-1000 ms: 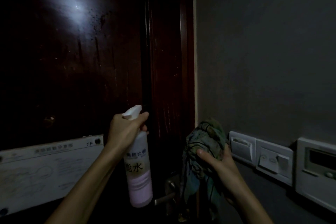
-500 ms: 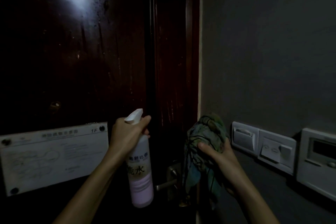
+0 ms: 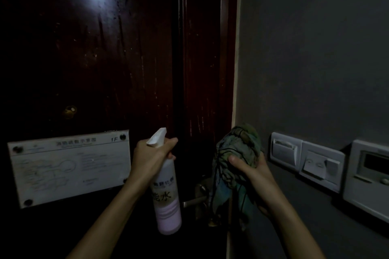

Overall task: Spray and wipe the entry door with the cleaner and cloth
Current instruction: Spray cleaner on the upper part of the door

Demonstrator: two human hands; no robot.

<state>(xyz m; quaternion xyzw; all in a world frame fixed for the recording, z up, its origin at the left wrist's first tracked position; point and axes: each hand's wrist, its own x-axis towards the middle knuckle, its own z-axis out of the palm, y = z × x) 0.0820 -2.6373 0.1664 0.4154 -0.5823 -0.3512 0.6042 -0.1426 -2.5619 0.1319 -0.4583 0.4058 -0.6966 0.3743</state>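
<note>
The dark wooden entry door point(image 3: 101, 65) fills the left of the view, with wet streaks running down its upper panel. My left hand point(image 3: 150, 157) grips the neck of a white and pink spray bottle point(image 3: 166, 202), nozzle pointing up and left toward the door. My right hand point(image 3: 250, 172) holds a crumpled green patterned cloth point(image 3: 237, 153) just right of the bottle, in front of the door frame. Neither the cloth nor the bottle touches the door.
A white evacuation sign point(image 3: 69, 166) is screwed to the door at the left. A brass peephole point(image 3: 70, 110) sits above it. A metal door handle point(image 3: 196, 200) shows between my hands. Wall switches point(image 3: 305, 160) and a control panel point(image 3: 370, 178) line the grey wall on the right.
The view has shifted, so the door sign and peephole sit higher and further right. My hands, bottle and cloth keep nearly the same pose.
</note>
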